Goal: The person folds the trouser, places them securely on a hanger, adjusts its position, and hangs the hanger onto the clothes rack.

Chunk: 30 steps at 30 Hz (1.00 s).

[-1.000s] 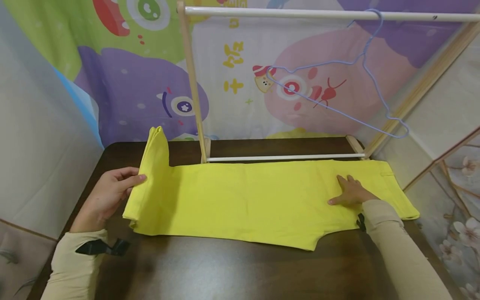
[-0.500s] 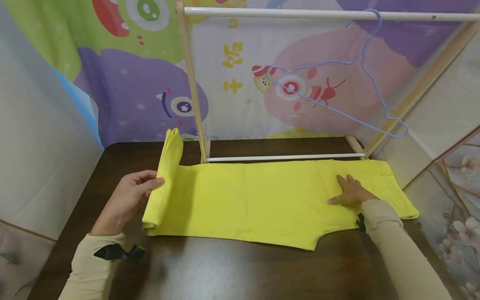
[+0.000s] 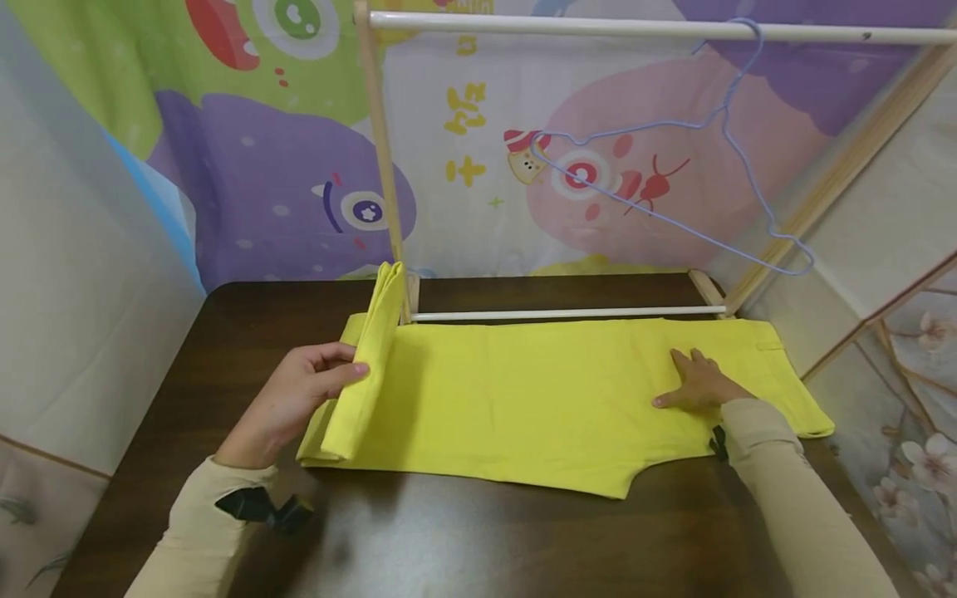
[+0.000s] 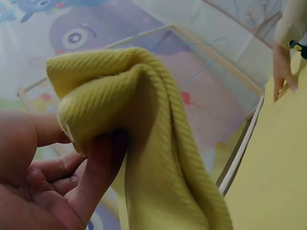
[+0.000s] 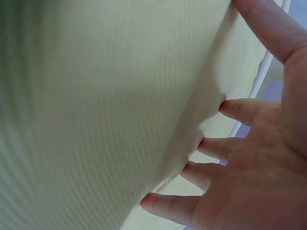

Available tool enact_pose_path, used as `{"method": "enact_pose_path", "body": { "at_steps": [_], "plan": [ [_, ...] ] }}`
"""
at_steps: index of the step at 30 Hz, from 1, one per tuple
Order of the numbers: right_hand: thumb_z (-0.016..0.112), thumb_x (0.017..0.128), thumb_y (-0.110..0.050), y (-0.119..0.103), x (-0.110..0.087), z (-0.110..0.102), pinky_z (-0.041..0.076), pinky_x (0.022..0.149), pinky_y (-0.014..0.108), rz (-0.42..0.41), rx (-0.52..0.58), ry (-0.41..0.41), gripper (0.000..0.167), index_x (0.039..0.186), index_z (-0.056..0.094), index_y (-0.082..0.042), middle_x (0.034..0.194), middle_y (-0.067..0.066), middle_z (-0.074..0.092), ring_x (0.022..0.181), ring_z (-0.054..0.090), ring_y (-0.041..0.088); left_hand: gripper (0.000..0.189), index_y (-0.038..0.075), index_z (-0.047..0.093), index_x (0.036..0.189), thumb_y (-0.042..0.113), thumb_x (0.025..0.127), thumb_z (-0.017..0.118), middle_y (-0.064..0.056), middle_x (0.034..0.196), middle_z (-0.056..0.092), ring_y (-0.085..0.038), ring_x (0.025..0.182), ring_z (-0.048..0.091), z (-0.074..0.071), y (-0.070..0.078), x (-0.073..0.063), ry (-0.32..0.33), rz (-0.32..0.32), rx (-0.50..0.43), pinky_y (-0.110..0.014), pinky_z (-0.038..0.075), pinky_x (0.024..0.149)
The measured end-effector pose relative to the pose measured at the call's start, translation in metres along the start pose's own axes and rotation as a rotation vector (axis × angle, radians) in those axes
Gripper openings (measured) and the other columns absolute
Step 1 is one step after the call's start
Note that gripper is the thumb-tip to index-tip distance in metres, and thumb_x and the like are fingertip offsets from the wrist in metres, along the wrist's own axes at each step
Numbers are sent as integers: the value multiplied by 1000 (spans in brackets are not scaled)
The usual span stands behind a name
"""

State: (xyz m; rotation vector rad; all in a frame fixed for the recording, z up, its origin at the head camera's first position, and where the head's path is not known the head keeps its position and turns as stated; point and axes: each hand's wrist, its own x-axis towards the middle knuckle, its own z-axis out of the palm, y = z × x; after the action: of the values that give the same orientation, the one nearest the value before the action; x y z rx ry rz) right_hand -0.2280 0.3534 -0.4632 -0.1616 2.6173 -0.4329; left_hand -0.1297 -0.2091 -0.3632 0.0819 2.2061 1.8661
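Note:
Yellow trousers (image 3: 508, 399) lie folded lengthwise across the dark table, waistband at the right. Their leg end stands raised at the left, folded over in layers. My left hand (image 3: 302, 399) pinches that raised end between thumb and fingers. In the left wrist view the ribbed layers of the trousers (image 4: 158, 143) bend over above the fingers of the left hand (image 4: 62, 177). My right hand (image 3: 699, 384) rests on the trousers near the waistband with its fingers spread. The right wrist view has the fingertips of that right hand (image 5: 240, 158) touching the cloth.
Behind the trousers stands a wooden rack with a white top rail (image 3: 583, 26) and a low white bar (image 3: 568, 315). A blue wire hanger (image 3: 658, 124) hangs from the rail. A cartoon curtain (image 3: 284, 183) covers the back; pale panels flank the table (image 3: 449, 540).
My left hand has moved right, carrying the raised leg end of the trousers further over the rest of the cloth. My right hand has stayed in place.

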Motion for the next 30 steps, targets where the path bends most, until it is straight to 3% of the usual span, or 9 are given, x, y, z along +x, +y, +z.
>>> {"method": "enact_pose_path", "body": {
  "at_steps": [4,11,15,20,30],
  "plan": [
    [72,78,-59,0,0,0,15,103,78,4,-1,3,121,150,6,12,148,48,-3,133,1,68,32,-9,58,115,16,95,62,8,87,65,-7,78,64,8,9,5,-14,7,2,-26,56,73],
    [72,79,-59,0,1,0,15,103,78,0,1,-1,120,150,6,12,148,48,-3,133,1,68,18,1,64,105,14,94,63,9,80,62,-6,71,52,24,18,15,-3,24,-98,-22,47,66],
    [72,78,-60,1,1,1,15,103,78,0,2,-2,121,150,6,12,148,48,-3,133,1,68,18,-1,62,107,12,94,62,10,80,60,-6,69,48,34,21,22,-9,25,-113,-21,44,65],
    [72,78,-60,2,1,1,16,102,78,-4,-11,6,121,150,7,12,148,48,-2,133,2,69,24,-7,59,112,10,94,61,8,81,62,-5,68,50,47,31,30,-9,36,-151,-19,45,64],
    [72,78,-61,1,1,1,16,103,78,-3,-11,6,122,150,7,12,148,48,-2,133,3,68,17,-3,60,108,7,94,61,6,80,62,-7,70,52,75,52,41,-55,79,-238,-20,44,64]
  ]
}}
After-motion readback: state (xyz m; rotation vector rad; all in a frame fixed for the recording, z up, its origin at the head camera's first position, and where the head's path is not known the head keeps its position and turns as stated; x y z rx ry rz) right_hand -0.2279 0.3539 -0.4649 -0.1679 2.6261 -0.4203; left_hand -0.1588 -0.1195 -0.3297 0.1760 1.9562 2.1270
